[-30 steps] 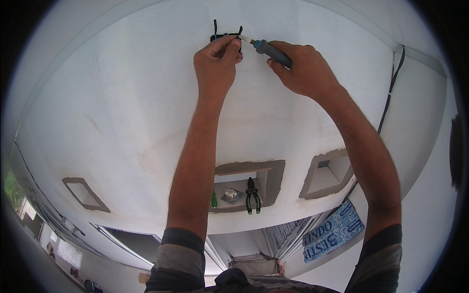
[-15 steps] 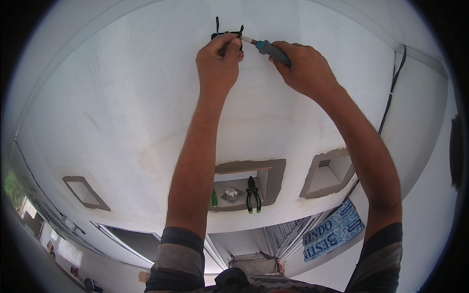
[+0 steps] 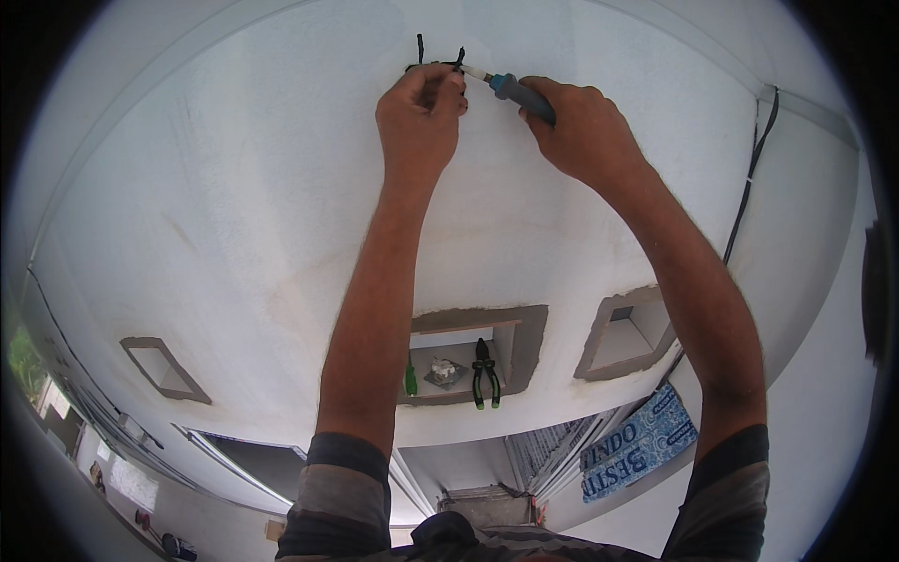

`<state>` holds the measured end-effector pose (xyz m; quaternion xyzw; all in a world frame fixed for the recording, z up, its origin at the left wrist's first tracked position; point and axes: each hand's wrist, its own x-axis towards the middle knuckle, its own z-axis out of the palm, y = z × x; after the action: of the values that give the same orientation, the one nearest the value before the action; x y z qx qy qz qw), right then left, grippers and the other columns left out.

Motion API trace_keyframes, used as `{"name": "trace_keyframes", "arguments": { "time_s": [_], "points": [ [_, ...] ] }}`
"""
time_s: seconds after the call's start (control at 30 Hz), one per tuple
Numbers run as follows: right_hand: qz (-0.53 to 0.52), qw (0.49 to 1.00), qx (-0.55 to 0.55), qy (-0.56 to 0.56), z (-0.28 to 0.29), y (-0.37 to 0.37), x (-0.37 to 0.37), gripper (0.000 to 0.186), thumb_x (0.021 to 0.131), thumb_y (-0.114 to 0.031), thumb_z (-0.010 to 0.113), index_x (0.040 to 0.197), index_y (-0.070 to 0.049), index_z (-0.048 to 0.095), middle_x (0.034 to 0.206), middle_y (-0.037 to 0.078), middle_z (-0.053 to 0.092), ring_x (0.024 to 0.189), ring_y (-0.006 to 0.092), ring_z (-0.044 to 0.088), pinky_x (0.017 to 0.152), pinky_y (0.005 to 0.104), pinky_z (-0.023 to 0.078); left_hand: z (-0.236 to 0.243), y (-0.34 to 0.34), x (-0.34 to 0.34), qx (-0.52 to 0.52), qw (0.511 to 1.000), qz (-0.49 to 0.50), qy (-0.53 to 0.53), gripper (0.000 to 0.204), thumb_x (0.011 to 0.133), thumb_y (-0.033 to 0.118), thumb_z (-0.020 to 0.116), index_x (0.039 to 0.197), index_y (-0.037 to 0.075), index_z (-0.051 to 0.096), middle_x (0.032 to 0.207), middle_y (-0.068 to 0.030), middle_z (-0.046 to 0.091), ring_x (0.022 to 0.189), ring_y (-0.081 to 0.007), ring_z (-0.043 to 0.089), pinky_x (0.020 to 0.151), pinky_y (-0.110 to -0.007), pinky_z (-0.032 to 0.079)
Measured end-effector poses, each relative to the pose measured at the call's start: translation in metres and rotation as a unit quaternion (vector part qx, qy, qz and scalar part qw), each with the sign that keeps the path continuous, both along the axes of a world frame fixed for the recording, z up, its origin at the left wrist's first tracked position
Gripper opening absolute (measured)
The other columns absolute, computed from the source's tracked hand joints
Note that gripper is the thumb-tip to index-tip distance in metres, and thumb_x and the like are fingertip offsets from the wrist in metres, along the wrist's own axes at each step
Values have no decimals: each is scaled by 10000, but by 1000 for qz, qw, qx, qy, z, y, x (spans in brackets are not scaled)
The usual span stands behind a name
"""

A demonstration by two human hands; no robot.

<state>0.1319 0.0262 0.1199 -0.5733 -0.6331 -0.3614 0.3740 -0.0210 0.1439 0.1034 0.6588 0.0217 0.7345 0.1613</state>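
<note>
High on the white wall, two short dark wires (image 3: 420,47) poke up from a small dark opening (image 3: 412,68), mostly hidden by my fingers. My left hand (image 3: 418,122) pinches one wire (image 3: 461,56) between thumb and fingertips. My right hand (image 3: 590,131) grips a tool's grey-and-blue handle (image 3: 523,98); its narrow pale blade (image 3: 474,73) reaches the pinched wire beside my left thumb. Lower down, black-and-green pliers (image 3: 484,379), a green-handled item (image 3: 411,379) and a small whitish fitting (image 3: 442,372) lie in a square niche (image 3: 526,358).
Smaller niches with grey rough borders sit at the left (image 3: 195,388) and right (image 3: 590,361). A black cable (image 3: 749,183) runs down the right corner. Below are a blue printed sheet (image 3: 646,436) and window-like openings (image 3: 245,457). More cables (image 3: 75,347) run along the left.
Both hands stay at the wires with the same grips. My left hand has shifted slightly right and up since a second ago, and the left wire has moved slightly right.
</note>
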Motion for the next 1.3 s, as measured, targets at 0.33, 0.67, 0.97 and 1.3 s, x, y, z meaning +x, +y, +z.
{"name": "trace_keyframes", "arguments": {
  "time_s": [0.33, 0.67, 0.97, 1.3],
  "points": [
    [-30, 999, 1, -35, -1, 4, -5, 190, 966, -243, 638, 1074, -104, 710, 826, 140, 733, 804, 349, 728, 715, 454, 590, -3, 7, 4, 36, 996, 78, -3, 168, 975, 127, 682, 999, -28, 742, 798, -59, 736, 726, -114, 698, 688, -261, 572],
    [-45, 971, 154, -179, 12, 32, 11, 250, 927, -184, 686, 1169, -128, 658, 837, 96, 693, 816, 277, 713, 640, 420, 584, 12, 4, -12, -30, 998, 1, 50, 203, 1039, 174, 593, 1054, 4, 704, 840, -26, 707, 684, -72, 605, 612, -240, 495],
    [-59, 996, -49, -48, 16, 1, -15, 241, 941, -218, 648, 1129, -73, 689, 888, 140, 733, 819, 327, 730, 717, 442, 593, 9, 8, -7, 9, 997, 62, 44, 159, 1012, 154, 630, 1008, 3, 681, 823, -41, 710, 672, -93, 627, 617, -256, 508],
    [-55, 995, -83, 10, 16, -8, -9, 228, 962, -259, 642, 1051, -60, 705, 868, 154, 731, 803, 345, 717, 743, 446, 578, 3, 13, 5, 130, 970, 203, 38, 130, 999, 121, 633, 1003, 4, 689, 792, -83, 717, 695, -133, 689, 627, -285, 525]
  ]
}}
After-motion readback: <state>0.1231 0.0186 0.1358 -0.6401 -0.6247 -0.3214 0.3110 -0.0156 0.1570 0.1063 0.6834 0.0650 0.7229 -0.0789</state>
